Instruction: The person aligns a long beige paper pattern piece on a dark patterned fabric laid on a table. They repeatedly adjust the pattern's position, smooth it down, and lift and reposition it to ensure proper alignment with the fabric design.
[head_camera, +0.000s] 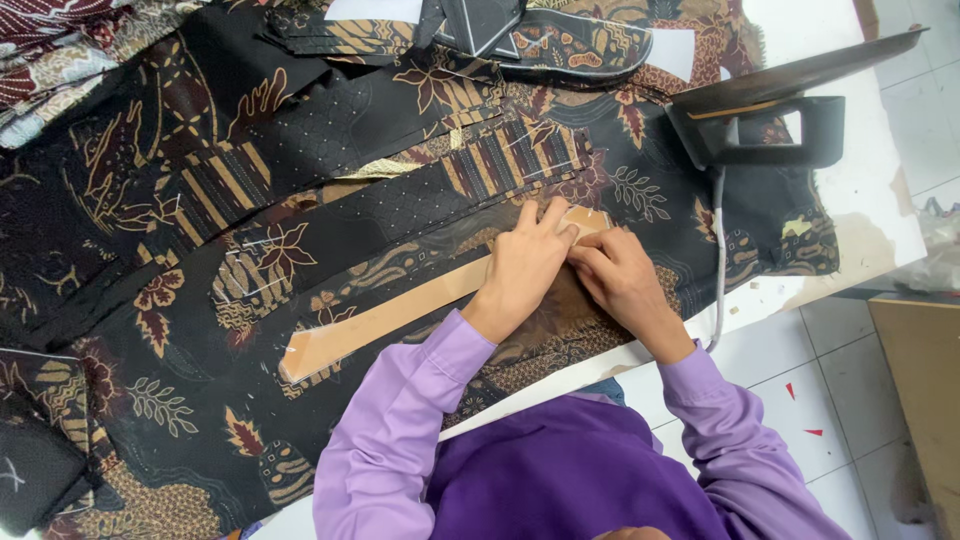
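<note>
A long tan cardboard strip (385, 318) lies diagonally on dark batik fabric (200, 200) with brown leaf and stripe patterns. My left hand (525, 268) presses flat on the strip's right end, fingers spread toward its tip. My right hand (620, 280) sits right beside it, fingertips pinching the fabric edge at the strip's end (588, 220). Both sleeves are lilac. What the right fingers pinch is partly hidden by the left hand.
A black flat iron (770, 120) stands on its heel at the right, its grey cord (720, 260) hanging over the white table edge (860, 200). More batik pieces (560, 45) lie at the top. Tiled floor (800, 370) and a wooden board (925, 390) are to the right.
</note>
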